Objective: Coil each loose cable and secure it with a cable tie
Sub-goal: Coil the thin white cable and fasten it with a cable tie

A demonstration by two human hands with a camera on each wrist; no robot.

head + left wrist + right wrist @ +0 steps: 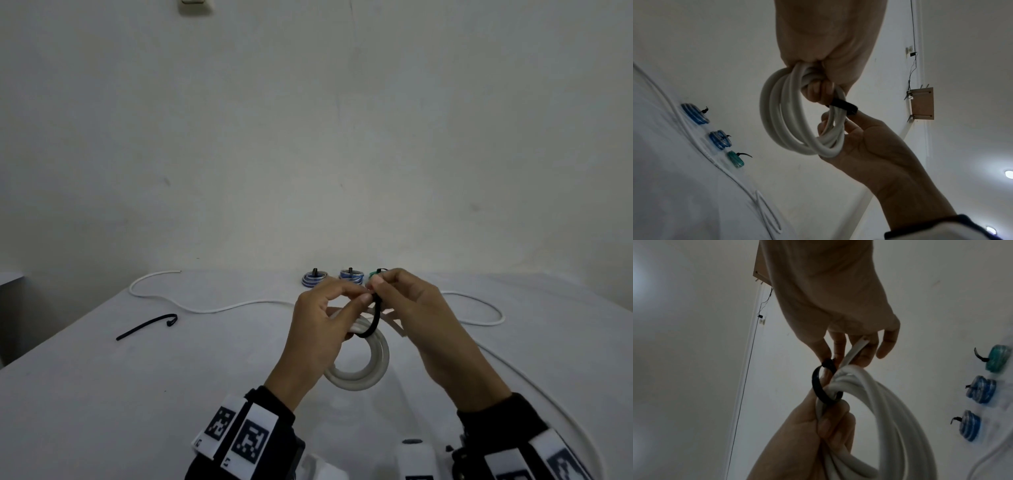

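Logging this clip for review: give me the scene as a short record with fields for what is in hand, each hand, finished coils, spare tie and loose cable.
in hand: white cable coil with black cable tie looped round it
left hand: grips coil
right hand: pinches tie
finished coils: two blue, one green
spare tie: on table
loose white cable: uncoiled

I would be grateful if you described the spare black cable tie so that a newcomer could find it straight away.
Start at the white table and look to its left side, well away from the hands. The spare cable tie lies there flat and alone, just nearer than the loose white cable. Unlike the black tie looped round the white coil, it is unfastened, a straight strip hooked at one end.
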